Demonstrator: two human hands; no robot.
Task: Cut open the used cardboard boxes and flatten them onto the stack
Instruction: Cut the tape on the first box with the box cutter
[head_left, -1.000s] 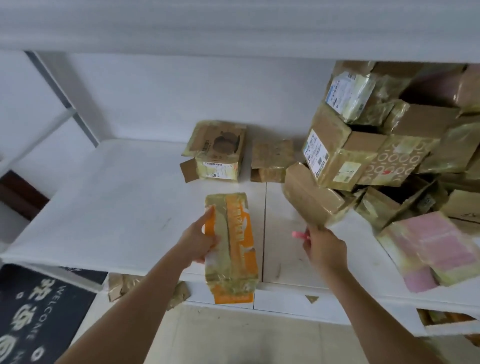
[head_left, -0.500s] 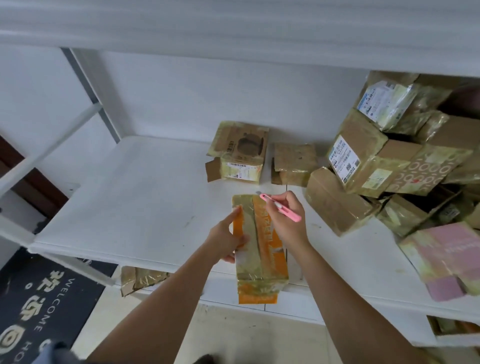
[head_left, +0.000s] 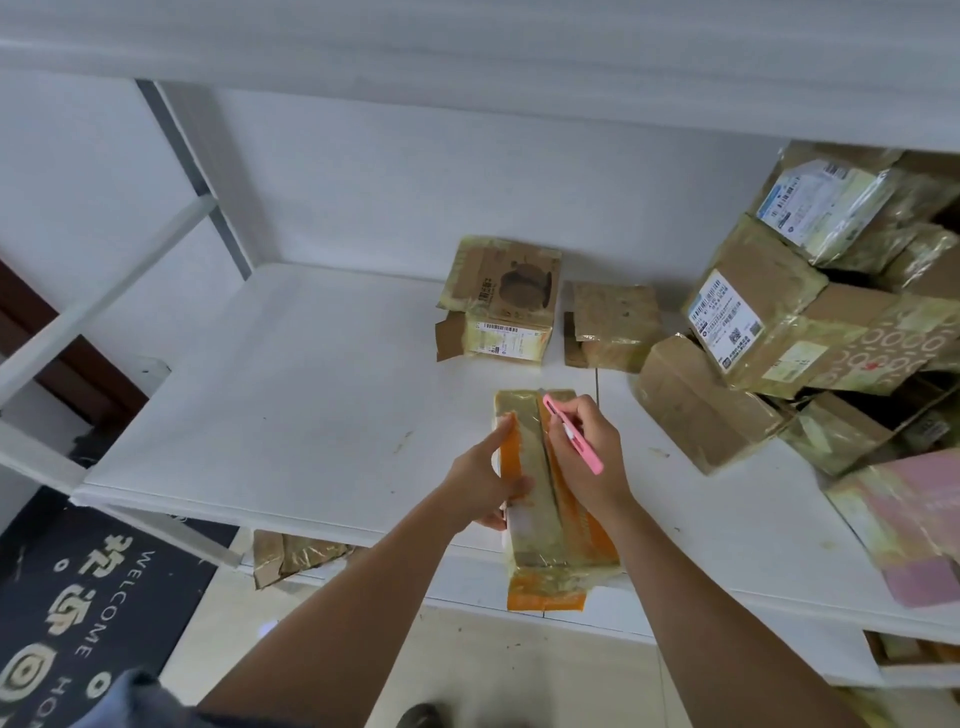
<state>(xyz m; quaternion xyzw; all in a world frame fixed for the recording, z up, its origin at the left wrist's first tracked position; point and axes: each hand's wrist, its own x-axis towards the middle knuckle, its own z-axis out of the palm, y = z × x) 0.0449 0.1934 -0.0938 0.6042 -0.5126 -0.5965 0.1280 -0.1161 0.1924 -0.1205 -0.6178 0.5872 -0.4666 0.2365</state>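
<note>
A long orange box wrapped in yellowish tape (head_left: 540, 525) lies on the white shelf (head_left: 291, 395), its near end past the front edge. My left hand (head_left: 483, 480) grips its left side, thumb along the top. My right hand (head_left: 589, 457) holds a pink cutter (head_left: 571, 434) like a pen, its tip at the far end of the tape seam down the box's middle. A pile of taped brown boxes (head_left: 769, 332) fills the shelf's right side.
Two small taped boxes (head_left: 506, 301) (head_left: 613, 327) stand at the back of the shelf. A pink box (head_left: 904, 514) lies at the right front. Flattened cardboard (head_left: 291, 556) sits below the shelf's edge, and a dark welcome mat (head_left: 78, 613) covers the floor at left.
My right hand came from the right with the pink cutter and set its tip on the orange box's far end. The left hand kept its hold on the box.
</note>
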